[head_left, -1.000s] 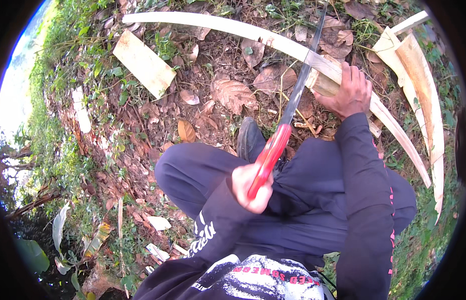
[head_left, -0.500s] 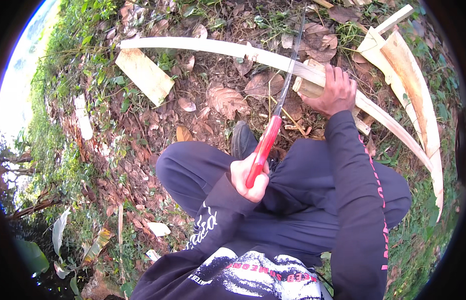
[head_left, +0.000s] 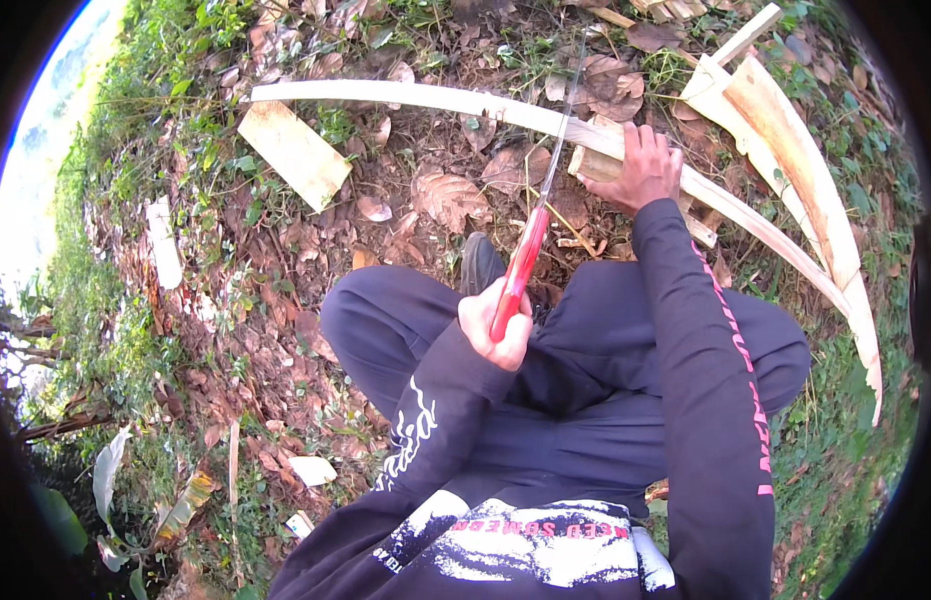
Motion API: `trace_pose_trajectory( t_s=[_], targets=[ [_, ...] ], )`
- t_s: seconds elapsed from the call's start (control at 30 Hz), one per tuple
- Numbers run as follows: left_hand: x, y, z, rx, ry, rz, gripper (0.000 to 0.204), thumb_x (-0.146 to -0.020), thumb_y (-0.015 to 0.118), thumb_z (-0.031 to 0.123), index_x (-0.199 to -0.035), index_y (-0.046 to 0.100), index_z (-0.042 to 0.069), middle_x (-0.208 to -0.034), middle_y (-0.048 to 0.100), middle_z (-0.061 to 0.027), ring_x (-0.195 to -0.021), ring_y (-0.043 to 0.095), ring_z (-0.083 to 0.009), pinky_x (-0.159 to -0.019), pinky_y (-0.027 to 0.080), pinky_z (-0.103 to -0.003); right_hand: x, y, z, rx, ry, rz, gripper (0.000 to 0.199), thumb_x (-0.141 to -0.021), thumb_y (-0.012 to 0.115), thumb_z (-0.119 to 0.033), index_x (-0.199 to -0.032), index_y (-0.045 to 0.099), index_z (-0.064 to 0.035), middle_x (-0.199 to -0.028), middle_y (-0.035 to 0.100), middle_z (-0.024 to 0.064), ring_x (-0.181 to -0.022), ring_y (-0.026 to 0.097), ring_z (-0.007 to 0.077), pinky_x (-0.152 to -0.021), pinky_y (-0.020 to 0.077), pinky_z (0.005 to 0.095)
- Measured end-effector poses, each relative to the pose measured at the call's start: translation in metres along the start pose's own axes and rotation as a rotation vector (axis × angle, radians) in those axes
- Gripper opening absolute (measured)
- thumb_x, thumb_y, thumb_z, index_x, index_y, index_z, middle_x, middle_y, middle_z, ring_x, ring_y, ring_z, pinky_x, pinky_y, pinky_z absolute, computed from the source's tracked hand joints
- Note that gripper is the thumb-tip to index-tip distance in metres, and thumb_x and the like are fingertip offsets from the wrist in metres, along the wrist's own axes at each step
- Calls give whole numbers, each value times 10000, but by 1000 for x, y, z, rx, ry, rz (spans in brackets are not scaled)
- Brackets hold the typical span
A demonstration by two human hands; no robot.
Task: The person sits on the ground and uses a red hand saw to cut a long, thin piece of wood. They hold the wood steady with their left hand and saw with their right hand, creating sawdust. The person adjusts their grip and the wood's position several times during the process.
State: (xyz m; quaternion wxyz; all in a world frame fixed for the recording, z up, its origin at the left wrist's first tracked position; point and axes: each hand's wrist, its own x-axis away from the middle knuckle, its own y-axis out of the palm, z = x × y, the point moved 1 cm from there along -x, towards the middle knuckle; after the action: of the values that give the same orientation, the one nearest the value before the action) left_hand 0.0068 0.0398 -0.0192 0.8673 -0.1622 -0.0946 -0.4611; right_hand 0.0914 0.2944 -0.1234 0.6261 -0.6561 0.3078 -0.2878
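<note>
My left hand (head_left: 495,325) is closed around the red handle of a hand saw (head_left: 520,270). Its long, thin blade points away from me and crosses a long, curved pale strip of wood (head_left: 405,94). The blade shows nearly edge-on, so its teeth cannot be made out. Just right of the blade, my right hand (head_left: 645,170) grips the strip from above, thumb on the near side. Under the strip there, a short wooden block (head_left: 597,163) shows partly; my hand hides the rest.
A flat wooden board (head_left: 295,155) lies beneath the strip's left end. Curved bark-edged slabs (head_left: 785,150) lie at the right, near the strip's other end. Dry leaves (head_left: 450,195), grass and wood scraps cover the ground. My crossed legs (head_left: 405,320) are close below the saw.
The saw's handle has slid slightly away from me, its blade still across the strip. My right hand keeps its hold. The whole view has shifted a little.
</note>
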Motion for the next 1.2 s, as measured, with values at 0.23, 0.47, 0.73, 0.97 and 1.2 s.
trace_pose_trajectory(
  t_s=[0.23,0.47,0.73,0.97,1.2],
  targets=[
    [14,-4,-3,-43,75,95,71,-743,493,24,-751,558,-5,-565,494,-32,-491,458,-103,-497,373,-258,-1,2,0,-5,-40,36,939,-529,764,-613,-1241,506,-58,-1075,539,96,-1025,539,257,-897,387,434],
    [-50,20,-26,-46,234,61,104,-806,505,40,-817,590,-20,-640,512,-38,-569,470,-90,-528,376,-279,4,1,3,20,-15,-29,929,-535,760,-621,-1243,514,-72,-1064,547,84,-1021,547,239,-900,390,420],
    [-65,26,-39,-225,353,176,56,-809,544,10,-824,589,-21,-612,506,-70,-556,500,-109,-563,397,-261,0,-3,3,-29,-25,-72,940,-534,764,-619,-1248,505,-65,-1090,535,94,-1024,530,241,-888,389,417],
    [1,6,-70,-30,61,131,94,-797,610,49,-853,629,-24,-659,601,-152,-627,631,-164,-574,485,-297,-1,1,13,7,-3,-100,956,-547,757,-636,-1271,489,-74,-1137,543,102,-1050,545,241,-905,404,420],
    [-81,28,-21,80,72,-2,75,-823,510,31,-816,559,-24,-630,499,-68,-548,452,-122,-533,377,-287,-4,-2,5,-75,-21,-104,943,-545,758,-632,-1259,509,-69,-1107,548,96,-1010,555,238,-885,396,409]
  ],
)
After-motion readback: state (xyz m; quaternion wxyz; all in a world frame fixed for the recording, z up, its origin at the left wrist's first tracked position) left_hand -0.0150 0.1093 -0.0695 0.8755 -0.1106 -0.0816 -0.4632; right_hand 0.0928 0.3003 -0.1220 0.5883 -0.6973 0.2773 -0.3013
